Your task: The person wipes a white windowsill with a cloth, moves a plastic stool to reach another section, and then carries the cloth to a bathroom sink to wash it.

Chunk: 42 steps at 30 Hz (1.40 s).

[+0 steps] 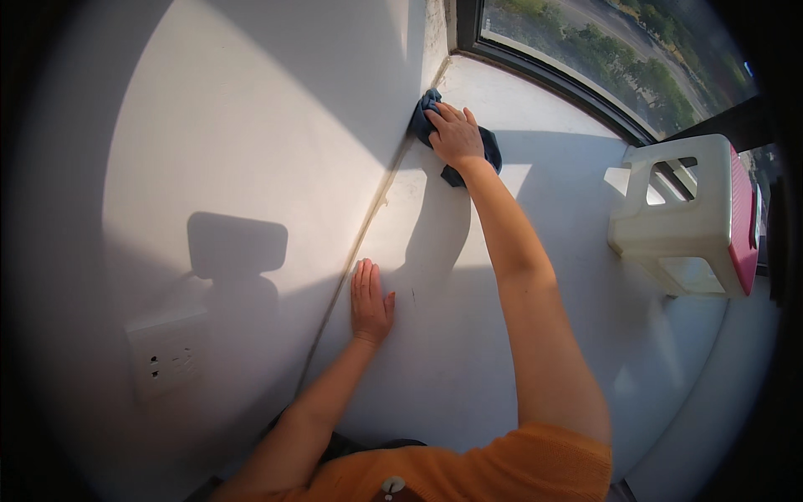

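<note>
A crumpled dark blue cloth (490,149) lies in the far corner of the white ledge (452,343), against the wall. My right hand (457,136) is on top of it with the arm stretched far forward, fingers closed over the bunched part and pressing it to the seam between ledge and wall. Part of the cloth hangs out to the right of the hand and under the wrist. Nearer to me, my left hand (370,303) rests flat on the ledge beside the seam. Its fingers are stretched out and nothing is in them.
A white plastic stool (669,222) with a pink top lies on its side at the right. A dark-framed window (619,67) borders the ledge at the far right. The white wall (276,151) at left carries a socket plate (167,356).
</note>
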Available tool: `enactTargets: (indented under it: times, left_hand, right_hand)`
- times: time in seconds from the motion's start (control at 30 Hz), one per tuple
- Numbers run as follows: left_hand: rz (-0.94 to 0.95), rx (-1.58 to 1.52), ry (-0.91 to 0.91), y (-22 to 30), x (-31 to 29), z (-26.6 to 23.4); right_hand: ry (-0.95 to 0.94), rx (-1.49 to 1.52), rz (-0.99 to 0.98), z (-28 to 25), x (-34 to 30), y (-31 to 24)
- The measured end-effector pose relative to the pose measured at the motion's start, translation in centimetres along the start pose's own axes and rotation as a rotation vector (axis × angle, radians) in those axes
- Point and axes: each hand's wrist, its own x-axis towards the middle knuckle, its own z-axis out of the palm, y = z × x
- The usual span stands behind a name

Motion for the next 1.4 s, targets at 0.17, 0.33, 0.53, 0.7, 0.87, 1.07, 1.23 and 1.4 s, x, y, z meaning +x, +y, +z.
enactTargets:
  times: [0.17,0.33,0.53,0.7,0.87,1.07,1.23,1.4]
  left_hand:
    - [0.001,-0.06,0.058,-0.2,-0.3,0.3]
    - [-0.002,-0.147,0.135,-0.3,-0.3,1.0]
    - [-0.078,-0.454,0.328,-1.7,-0.5,1.5]
    - [-0.181,-0.67,0.301,-0.9,-5.9,1.7]
    - [-0.102,-0.695,0.149,0.7,-16.6,-0.6]
    - [-0.221,-0.707,0.034,1.1,-23.7,-4.0]
    - [-0.338,-0.711,0.105,0.6,-25.1,-5.1]
    - [-0.311,-0.712,0.084,0.9,-25.0,-4.7]
  right_hand:
    - [-0.083,0.14,-0.147,-1.6,-6.9,-6.1]
    - [-0.201,0.216,-0.238,-2.1,-13.5,-10.7]
    - [-0.233,0.251,-0.331,-3.0,-19.8,-16.0]
    - [-0.265,0.267,-0.343,-5.1,-26.5,-18.3]
    - [-0.283,0.249,-0.389,-7.9,-34.8,-20.8]
    - [-0.176,0.311,-0.344,-10.0,-39.7,-21.6]
    - [-0.031,0.912,0.349,-15.8,-37.8,-19.8]
    - [-0.053,1.168,0.54,-20.4,-39.2,-16.5]
